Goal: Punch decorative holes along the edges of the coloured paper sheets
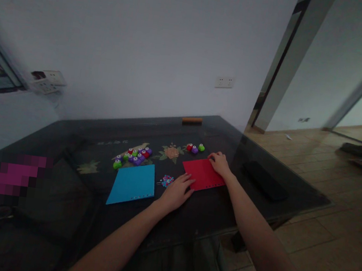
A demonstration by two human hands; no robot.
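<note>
A red sheet (203,173) with small holes along its near edge lies on the dark table. My left hand (177,190) rests at its left edge, fingers apart. At the sheet's upper right edge is my right hand (219,162), its fingers bent on the sheet; whether they pinch it is too small to tell. Left of my left hand lies a blue sheet (133,184), with a small pile of pink, blue and white beads (166,180) between the two sheets. Several green, purple and red toy pieces with eye shapes (136,158) sit behind the blue sheet.
Farther back are three more eye pieces (194,149) and an orange-brown roll (192,121). A long black object (265,181) lies on the right side of the table (221,134). The wall stands behind the table, and a pixelated magenta patch shows at the left.
</note>
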